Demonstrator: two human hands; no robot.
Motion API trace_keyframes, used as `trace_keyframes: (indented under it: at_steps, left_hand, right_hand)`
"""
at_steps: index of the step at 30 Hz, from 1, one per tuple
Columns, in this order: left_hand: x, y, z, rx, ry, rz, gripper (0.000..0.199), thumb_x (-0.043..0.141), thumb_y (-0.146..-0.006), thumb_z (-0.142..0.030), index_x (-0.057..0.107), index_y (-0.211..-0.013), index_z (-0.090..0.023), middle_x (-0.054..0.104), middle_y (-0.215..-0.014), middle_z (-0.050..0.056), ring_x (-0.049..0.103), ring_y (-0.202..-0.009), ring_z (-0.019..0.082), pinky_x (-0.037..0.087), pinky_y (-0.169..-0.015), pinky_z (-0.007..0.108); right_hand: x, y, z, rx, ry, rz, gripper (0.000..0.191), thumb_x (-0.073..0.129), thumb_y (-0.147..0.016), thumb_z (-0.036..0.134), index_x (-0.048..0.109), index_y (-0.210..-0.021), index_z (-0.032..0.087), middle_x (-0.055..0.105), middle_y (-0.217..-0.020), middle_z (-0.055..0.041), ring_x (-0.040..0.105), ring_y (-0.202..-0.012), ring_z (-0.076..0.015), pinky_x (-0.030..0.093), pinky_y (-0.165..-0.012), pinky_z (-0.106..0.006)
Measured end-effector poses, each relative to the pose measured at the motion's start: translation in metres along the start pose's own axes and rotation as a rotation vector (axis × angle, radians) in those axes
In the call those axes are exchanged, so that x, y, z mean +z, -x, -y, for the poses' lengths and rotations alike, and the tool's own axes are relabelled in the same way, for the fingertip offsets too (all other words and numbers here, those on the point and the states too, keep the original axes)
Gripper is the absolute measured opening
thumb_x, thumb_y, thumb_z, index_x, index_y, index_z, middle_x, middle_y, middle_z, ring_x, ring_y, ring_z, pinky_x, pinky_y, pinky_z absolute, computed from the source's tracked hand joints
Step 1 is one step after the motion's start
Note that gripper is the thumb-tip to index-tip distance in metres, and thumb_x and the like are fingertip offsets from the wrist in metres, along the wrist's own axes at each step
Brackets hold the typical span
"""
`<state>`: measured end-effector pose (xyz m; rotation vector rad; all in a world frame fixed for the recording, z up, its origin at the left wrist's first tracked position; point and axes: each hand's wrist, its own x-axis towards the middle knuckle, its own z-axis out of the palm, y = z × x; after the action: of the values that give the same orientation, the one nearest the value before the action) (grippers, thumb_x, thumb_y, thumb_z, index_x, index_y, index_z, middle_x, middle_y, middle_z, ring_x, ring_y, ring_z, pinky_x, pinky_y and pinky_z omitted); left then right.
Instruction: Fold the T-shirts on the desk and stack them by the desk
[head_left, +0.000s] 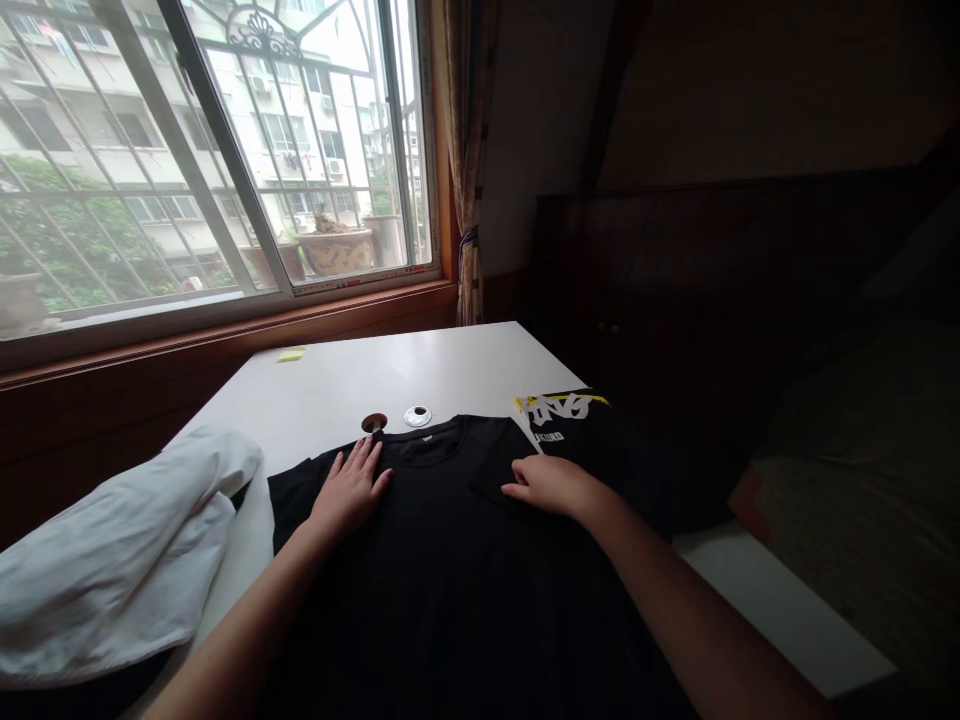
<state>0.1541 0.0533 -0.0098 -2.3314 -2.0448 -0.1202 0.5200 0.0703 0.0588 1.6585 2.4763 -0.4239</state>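
Note:
A black T-shirt (450,540) lies spread on the white table (442,365), its neckline toward the window. Flat on its left shoulder, beside the collar, rests my left hand (351,487), fingers spread and holding nothing. My right hand (551,484) is over the right sleeve with its fingers curled in and pressed together; a fold of black cloth lies at its fingertips, but whether it is pinched cannot be made out. Just beyond that hand is another black garment (566,420) with white lettering and a yellow stripe.
White cloth (135,550) is heaped at the left. Two round table holes, one open (374,422) and one with a silver ring (418,415), lie beyond the collar. A yellow note (290,355) is near the far edge. Someone's blurred body (862,480) is at the right.

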Motion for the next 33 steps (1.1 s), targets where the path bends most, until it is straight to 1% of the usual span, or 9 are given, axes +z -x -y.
trace_keyframes:
  at_steps: [2,4,7,10,15,19,26,29,33]
  left_hand:
    - [-0.003,-0.001,0.000,-0.014,0.009,0.016,0.067,0.029,-0.105,-0.055,0.029,-0.161,-0.017,0.018,-0.168,0.010,0.015,-0.157,0.028,0.015,-0.126,0.054]
    - [-0.004,-0.003,-0.001,-0.014,0.028,0.015,0.068,0.030,-0.105,-0.055,0.029,-0.160,-0.016,0.018,-0.168,0.011,0.015,-0.156,0.028,0.014,-0.125,0.055]
    - [-0.004,-0.007,-0.001,-0.004,0.050,-0.004,0.067,0.030,-0.104,-0.053,0.031,-0.160,-0.016,0.019,-0.168,0.012,0.015,-0.156,0.029,0.014,-0.125,0.056]
    - [-0.003,-0.009,0.001,0.011,0.063,-0.021,0.066,0.031,-0.104,-0.053,0.032,-0.159,-0.016,0.021,-0.167,0.013,0.017,-0.156,0.029,0.014,-0.125,0.056]
    - [0.000,-0.011,0.005,0.024,0.076,-0.043,0.066,0.034,-0.103,-0.053,0.033,-0.159,-0.018,0.023,-0.167,0.013,0.018,-0.156,0.029,0.014,-0.125,0.055]
    - [-0.001,-0.011,0.015,-0.012,0.074,-0.045,0.068,0.032,-0.103,-0.056,0.034,-0.159,-0.016,0.024,-0.167,0.014,0.019,-0.156,0.030,0.016,-0.124,0.055]
    - [-0.004,-0.016,0.027,-0.047,0.054,-0.024,0.068,0.034,-0.104,-0.054,0.035,-0.158,-0.013,0.024,-0.166,0.015,0.019,-0.156,0.030,0.017,-0.125,0.054]
    - [-0.006,-0.013,0.031,0.004,0.079,-0.077,0.061,0.037,-0.103,-0.049,0.041,-0.154,-0.017,0.034,-0.163,0.013,0.027,-0.153,0.029,0.023,-0.124,0.053]
    - [-0.015,-0.005,0.040,0.053,0.080,-0.211,0.051,0.039,-0.102,-0.037,0.051,-0.148,-0.019,0.049,-0.156,0.010,0.038,-0.149,0.028,0.027,-0.124,0.049]
  right_hand:
    - [-0.005,-0.001,0.010,-0.012,0.069,-0.017,0.038,0.057,-0.094,0.054,0.070,-0.099,0.019,0.072,-0.106,-0.0125,0.068,-0.093,-0.0282,0.046,-0.072,-0.033]
    - [-0.010,-0.006,0.020,-0.034,0.099,-0.108,0.048,0.051,-0.098,0.057,0.069,-0.116,0.017,0.068,-0.122,-0.0177,0.064,-0.112,-0.0340,0.048,-0.088,-0.039]
    - [-0.014,-0.024,0.035,-0.106,0.025,-0.220,0.068,0.034,-0.101,0.065,0.052,-0.147,0.018,0.045,-0.155,-0.0191,0.040,-0.143,-0.0371,0.035,-0.113,-0.048]
    - [-0.008,-0.052,0.052,-0.229,-0.091,-0.190,0.080,0.023,-0.100,0.072,0.035,-0.159,0.019,0.020,-0.170,-0.0118,0.016,-0.156,-0.0320,0.018,-0.124,-0.047]
    - [0.021,-0.095,0.074,-0.310,-0.111,-0.175,0.084,0.021,-0.100,0.071,0.030,-0.161,0.014,0.015,-0.170,-0.0108,0.011,-0.157,-0.0280,0.012,-0.126,-0.046]
    - [0.038,-0.107,0.075,-0.289,-0.081,-0.227,0.083,0.019,-0.100,0.070,0.028,-0.161,0.014,0.015,-0.170,-0.0093,0.009,-0.158,-0.0255,0.007,-0.127,-0.046]
    - [0.042,-0.110,0.070,-0.291,-0.076,-0.262,0.083,0.019,-0.100,0.071,0.029,-0.161,0.015,0.016,-0.170,-0.0085,0.010,-0.157,-0.0233,0.007,-0.127,-0.045]
    - [0.041,-0.110,0.070,-0.285,-0.083,-0.262,0.080,0.019,-0.101,0.069,0.030,-0.161,0.017,0.018,-0.170,-0.0075,0.011,-0.157,-0.0226,0.007,-0.127,-0.044]
    - [0.041,-0.109,0.068,-0.280,-0.092,-0.271,0.078,0.021,-0.102,0.066,0.033,-0.160,0.016,0.021,-0.169,-0.0084,0.013,-0.157,-0.0226,0.008,-0.127,-0.043]
